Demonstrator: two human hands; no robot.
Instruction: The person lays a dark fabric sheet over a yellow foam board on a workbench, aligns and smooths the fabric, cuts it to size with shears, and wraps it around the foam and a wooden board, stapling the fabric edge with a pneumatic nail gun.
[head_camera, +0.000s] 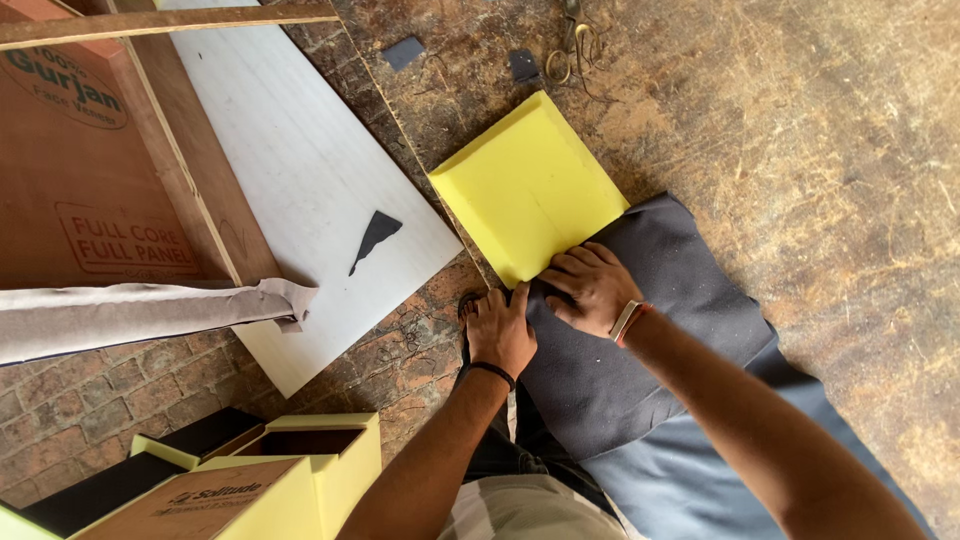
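Looking down, I see the dark cloth (640, 330) spread across the worn workbench (820, 150), limp and light by my guess, best taken at its edge. Partly under the cloth's upper corner lies the yellow foam (525, 185), soft and springy. My right hand (592, 288) presses flat, fingers half curled, on that corner; my left hand (500, 332) pinches the cloth's edge beside it.

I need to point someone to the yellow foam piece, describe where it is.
On the worn wooden worktop, beside the white board, find the dark grey fabric under both hands. The flat square yellow foam slab pokes out of it, unlike the yellow boxes lower left.
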